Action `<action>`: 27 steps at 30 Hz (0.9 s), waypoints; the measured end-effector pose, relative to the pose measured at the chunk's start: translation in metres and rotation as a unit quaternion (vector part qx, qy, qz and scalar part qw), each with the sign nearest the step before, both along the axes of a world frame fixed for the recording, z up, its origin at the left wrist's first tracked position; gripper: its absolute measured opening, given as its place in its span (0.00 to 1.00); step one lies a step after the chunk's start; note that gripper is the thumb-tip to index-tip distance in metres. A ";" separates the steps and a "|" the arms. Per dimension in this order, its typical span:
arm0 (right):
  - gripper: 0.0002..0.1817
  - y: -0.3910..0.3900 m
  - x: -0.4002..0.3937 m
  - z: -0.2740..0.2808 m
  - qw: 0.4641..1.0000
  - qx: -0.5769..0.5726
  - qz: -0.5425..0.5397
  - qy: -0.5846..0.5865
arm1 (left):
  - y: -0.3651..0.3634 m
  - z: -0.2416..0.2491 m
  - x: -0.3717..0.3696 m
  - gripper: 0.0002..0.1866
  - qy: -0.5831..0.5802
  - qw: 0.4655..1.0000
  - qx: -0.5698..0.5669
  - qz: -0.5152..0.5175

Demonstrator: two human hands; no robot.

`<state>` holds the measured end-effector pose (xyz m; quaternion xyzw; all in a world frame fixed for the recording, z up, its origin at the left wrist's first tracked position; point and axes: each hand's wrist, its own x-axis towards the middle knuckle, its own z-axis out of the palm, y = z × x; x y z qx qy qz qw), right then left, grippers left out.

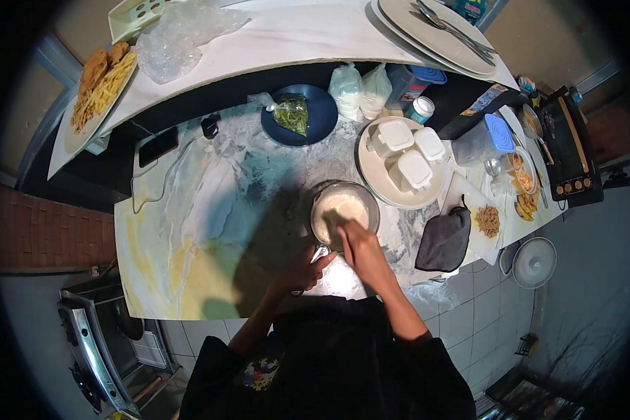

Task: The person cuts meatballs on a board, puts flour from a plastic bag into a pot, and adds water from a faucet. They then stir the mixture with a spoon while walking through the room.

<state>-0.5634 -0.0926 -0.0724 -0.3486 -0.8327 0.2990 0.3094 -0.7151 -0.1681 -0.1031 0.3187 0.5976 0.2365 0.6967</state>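
A round metal saucepan (pixel 375 211) with a pale, creamy mixture (pixel 348 206) in it stands near the front edge of the counter. My left hand (pixel 306 269) is closed round the pan's silver handle on the near side. Over the near right rim, my right hand (pixel 360 246) is closed with its fingers pointing down at the mixture. Whatever it holds is hidden by the fingers and their shadow. To the right of the pan is a cream plate (pixel 366 183) with several white lidded tubs (pixel 411 172).
Behind the pan, a dark blue plate (pixel 322 133) bears a bag of green vegetables (pixel 291 115). A dark cloth (pixel 444 240) and a white cutting board (pixel 477 241) with chopped food lie at right. A phone (pixel 159 146) with a cable is at left. The raised shelf (pixel 287 35) borders the back.
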 end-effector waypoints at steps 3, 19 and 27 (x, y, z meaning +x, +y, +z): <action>0.03 -0.017 0.025 0.004 0.999 -0.033 -0.016 -0.019 | 0.001 0.001 0.001 0.18 -0.009 1.000 -0.019 0.007; 0.04 0.007 0.036 0.013 0.998 -0.046 -0.032 -0.026 | 0.005 -0.010 0.006 0.16 -0.029 0.999 0.043 -0.013; 0.05 0.043 0.044 0.011 0.999 0.004 -0.031 -0.040 | 0.002 -0.016 0.009 0.14 -0.111 0.993 0.047 0.017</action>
